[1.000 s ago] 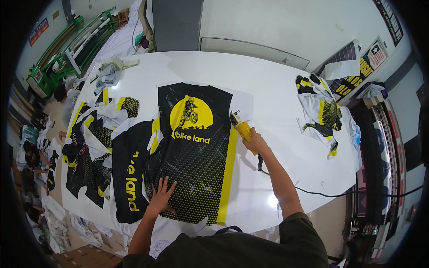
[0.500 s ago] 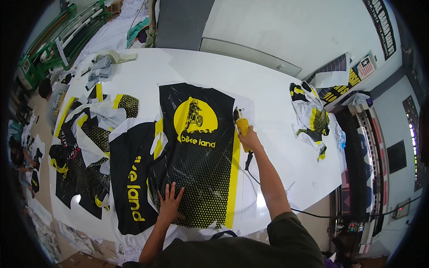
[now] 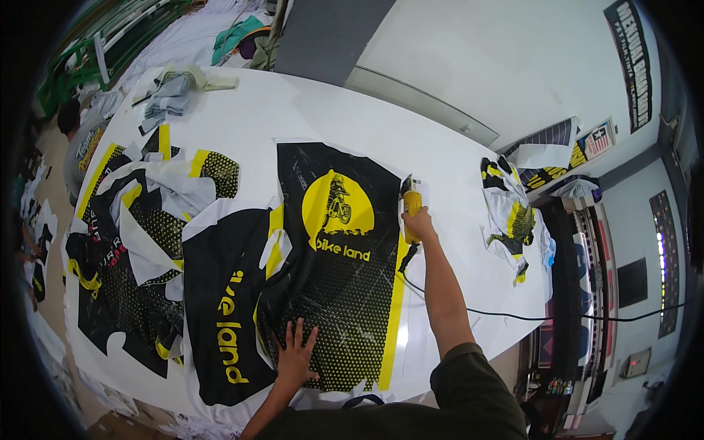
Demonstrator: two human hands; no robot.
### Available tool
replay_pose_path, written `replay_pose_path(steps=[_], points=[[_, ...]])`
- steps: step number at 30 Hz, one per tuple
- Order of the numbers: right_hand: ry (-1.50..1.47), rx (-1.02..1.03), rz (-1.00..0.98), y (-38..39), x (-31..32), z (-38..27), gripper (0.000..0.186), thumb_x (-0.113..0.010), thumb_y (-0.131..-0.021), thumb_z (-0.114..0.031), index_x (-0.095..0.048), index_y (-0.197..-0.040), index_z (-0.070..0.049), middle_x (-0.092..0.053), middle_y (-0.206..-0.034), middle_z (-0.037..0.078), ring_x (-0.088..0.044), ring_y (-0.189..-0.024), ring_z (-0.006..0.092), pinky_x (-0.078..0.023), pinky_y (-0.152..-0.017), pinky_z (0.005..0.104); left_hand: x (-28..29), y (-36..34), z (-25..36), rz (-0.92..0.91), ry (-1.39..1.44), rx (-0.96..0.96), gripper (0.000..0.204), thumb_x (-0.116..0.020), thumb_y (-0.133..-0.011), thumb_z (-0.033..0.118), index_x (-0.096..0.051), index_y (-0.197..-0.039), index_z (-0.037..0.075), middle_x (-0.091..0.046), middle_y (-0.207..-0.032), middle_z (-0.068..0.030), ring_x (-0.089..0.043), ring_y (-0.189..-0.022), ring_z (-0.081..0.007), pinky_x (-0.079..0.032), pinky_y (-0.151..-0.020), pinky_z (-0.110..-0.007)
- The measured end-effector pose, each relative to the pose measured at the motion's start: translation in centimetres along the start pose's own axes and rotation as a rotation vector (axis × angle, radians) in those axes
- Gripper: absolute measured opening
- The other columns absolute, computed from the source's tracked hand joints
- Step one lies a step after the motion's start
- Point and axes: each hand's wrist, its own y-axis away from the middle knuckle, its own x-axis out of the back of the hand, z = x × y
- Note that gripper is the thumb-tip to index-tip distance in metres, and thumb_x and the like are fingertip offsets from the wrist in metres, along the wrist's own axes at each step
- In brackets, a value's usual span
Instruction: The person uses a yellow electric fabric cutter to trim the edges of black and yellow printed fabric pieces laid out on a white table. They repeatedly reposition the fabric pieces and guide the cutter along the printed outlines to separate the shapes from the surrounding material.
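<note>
A black fabric panel (image 3: 308, 293) with a yellow round print and a yellow right-hand strip lies flat on the white table (image 3: 242, 110). In my right hand (image 3: 417, 222) is a yellow electric fabric cutter (image 3: 413, 202), gripped by its body. Its metal head is at the panel's far right corner; the blade's exact contact cannot be made out. My left hand (image 3: 296, 361) rests flat and spread on the dotted lower part of the panel. Left of it, a second black panel with yellow lettering (image 3: 220, 293) partly meets the first one.
The cutter's black cord (image 3: 513, 317) runs off to the right. Printed fabric pieces (image 3: 139, 242) are heaped at the left, with more pieces (image 3: 507, 213) at the right. Folded grey cloth (image 3: 169, 99) sits at the far left. Another person (image 3: 86, 147) is beyond the table's left edge.
The view has turned slightly. My right hand and the cutter have moved a little farther away along the panel's right edge toward its far corner. My left hand stays on the panel.
</note>
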Motion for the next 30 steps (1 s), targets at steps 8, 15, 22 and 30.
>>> replay_pose_path(steps=[8,15,22,30], points=[[-0.054,-0.083,0.040,-6.0,-1.4,-3.5,0.090,-0.075,-0.079,-0.038,-0.036,-0.138,0.017,-0.062,-0.125,0.038,-0.067,-0.115,0.0455,-0.057,-0.095,0.0478,0.4,-0.3,-0.2,-0.039,0.110,0.048,0.135,-0.098,-0.052,0.043,-0.025,-0.165,0.026,-0.007,-0.172,-0.0173,-0.011,-0.157,-0.0446,-0.014,-0.115,-0.080],[-0.039,0.159,0.262,-19.7,-2.3,5.7,0.048,-0.072,-0.092,-0.027,-0.062,-0.134,-0.005,-0.070,-0.108,0.013,-0.067,-0.091,0.0262,-0.054,-0.077,0.0450,1.1,0.3,-0.2,-0.014,0.061,-0.007,0.132,-0.097,-0.057,0.030,-0.021,-0.165,0.027,-0.009,-0.173,-0.0149,-0.011,-0.158,-0.0419,-0.017,-0.116,-0.078],[-0.200,-0.108,0.421,-8.5,-4.9,14.5,0.079,-0.068,-0.087,-0.053,-0.047,-0.123,0.014,-0.069,-0.110,0.032,-0.071,-0.098,0.0468,-0.060,-0.083,0.0523,2.4,4.5,0.6,-0.058,-0.229,0.279,0.066,-0.061,-0.094,0.027,-0.044,-0.156,0.012,-0.024,-0.168,-0.0220,-0.019,-0.153,-0.0514,-0.020,-0.117,-0.073],[-0.346,-0.191,0.415,18.1,-1.9,33.9,0.080,-0.066,-0.092,-0.058,-0.046,-0.131,0.009,-0.067,-0.108,0.031,-0.070,-0.093,0.0451,-0.058,-0.077,0.0525,-0.3,-11.2,9.0,0.353,0.012,0.099,0.080,-0.072,-0.089,0.043,-0.045,-0.151,0.001,-0.039,-0.157,-0.0281,-0.028,-0.151,-0.0452,-0.022,-0.122,-0.063]])
